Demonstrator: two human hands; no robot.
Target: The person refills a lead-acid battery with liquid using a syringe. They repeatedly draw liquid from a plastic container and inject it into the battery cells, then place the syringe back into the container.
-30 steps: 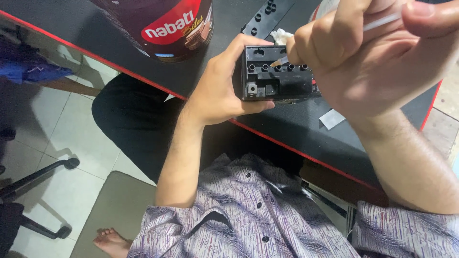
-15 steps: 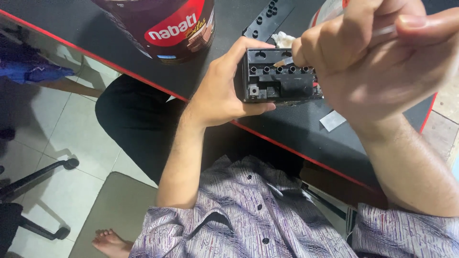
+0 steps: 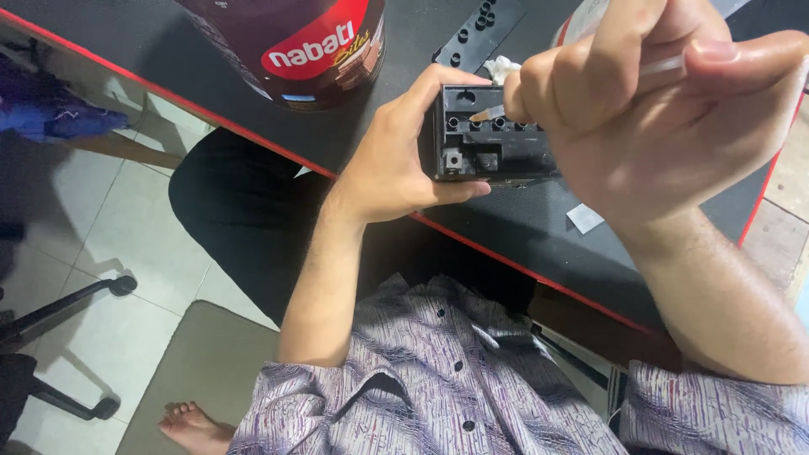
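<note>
My left hand grips a small black plastic block with a row of round holes along its top, held over the near edge of a black desk. My right hand is closed around a thin clear tube with a pale pointed tip. The tip touches the block beside the leftmost hole. Most of the tube is hidden inside my fingers.
A dark red snack tub stands at the back of the red-edged black desk. A black perforated strip and white crumpled tissue lie behind the block. A small white scrap lies by my right wrist. Chair legs stand on the tiled floor.
Both hands and the block have barely shifted; the tube's tip stays at the block's top left holes.
</note>
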